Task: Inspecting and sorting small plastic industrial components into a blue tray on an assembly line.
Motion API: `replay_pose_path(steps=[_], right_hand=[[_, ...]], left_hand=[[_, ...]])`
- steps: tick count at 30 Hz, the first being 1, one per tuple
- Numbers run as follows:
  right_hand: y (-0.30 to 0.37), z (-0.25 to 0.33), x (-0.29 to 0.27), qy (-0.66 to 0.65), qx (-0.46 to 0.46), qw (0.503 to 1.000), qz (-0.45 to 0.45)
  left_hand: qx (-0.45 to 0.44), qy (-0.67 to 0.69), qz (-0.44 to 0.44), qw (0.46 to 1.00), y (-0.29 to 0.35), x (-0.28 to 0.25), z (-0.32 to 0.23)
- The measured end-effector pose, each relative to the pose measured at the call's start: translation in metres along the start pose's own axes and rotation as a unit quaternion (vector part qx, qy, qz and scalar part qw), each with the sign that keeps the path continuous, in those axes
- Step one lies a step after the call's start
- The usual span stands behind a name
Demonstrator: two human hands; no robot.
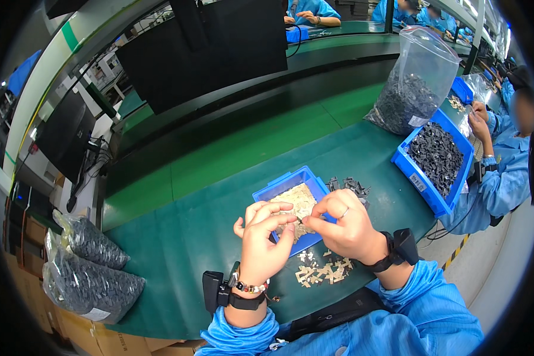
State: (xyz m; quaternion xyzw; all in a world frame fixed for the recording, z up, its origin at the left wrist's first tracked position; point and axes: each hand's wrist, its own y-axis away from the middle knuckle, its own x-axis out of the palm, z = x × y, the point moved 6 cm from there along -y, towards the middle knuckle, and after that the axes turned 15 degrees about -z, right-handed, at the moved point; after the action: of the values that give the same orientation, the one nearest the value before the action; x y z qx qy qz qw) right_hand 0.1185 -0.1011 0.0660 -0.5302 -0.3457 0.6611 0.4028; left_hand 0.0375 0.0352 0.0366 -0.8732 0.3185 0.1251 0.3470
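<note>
Both hands meet over the small blue tray [279, 190] on the green counter [184, 237]. The left hand [261, 240] and right hand [344, 228] pinch together one small beige part [299, 223]; more parts [323, 273] lie just below.

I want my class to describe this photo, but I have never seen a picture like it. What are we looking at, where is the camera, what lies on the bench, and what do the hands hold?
There is no machine here: a person in blue sleeves works with bare hands. The single round, bent picture comes from a wide camera on that person's head, looking down. The left hand and right hand, each with a black wrist device, meet over a small blue plastic tray of pale beige flat pieces. Both pinch something small between the fingertips; it is too tiny to tell what. More loose beige pieces lie on the green bench mat, with small dark parts behind the tray. A larger blue bin and clear bag hold dark parts. A co-worker sits to the right.
</note>
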Motion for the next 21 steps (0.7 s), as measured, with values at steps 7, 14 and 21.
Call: replay_pose_path(steps=[7, 14, 21], right_hand=[[-0.001, 0.007, -0.001, -0.011, -0.041, 0.999, -0.020], [0.014, -0.006, 0.006, -0.132, 0.190, 0.971, -0.052], [0.022, -0.009, 0.011, -0.193, 0.328, 0.922, -0.072]], left_hand=[[-0.034, 0.118, 0.041, 0.992, -0.002, 0.000, 0.006], [0.016, 0.160, -0.028, 0.987, -0.004, -0.002, 0.007], [0.043, 0.144, -0.008, 0.989, -0.005, 0.000, 0.000]])
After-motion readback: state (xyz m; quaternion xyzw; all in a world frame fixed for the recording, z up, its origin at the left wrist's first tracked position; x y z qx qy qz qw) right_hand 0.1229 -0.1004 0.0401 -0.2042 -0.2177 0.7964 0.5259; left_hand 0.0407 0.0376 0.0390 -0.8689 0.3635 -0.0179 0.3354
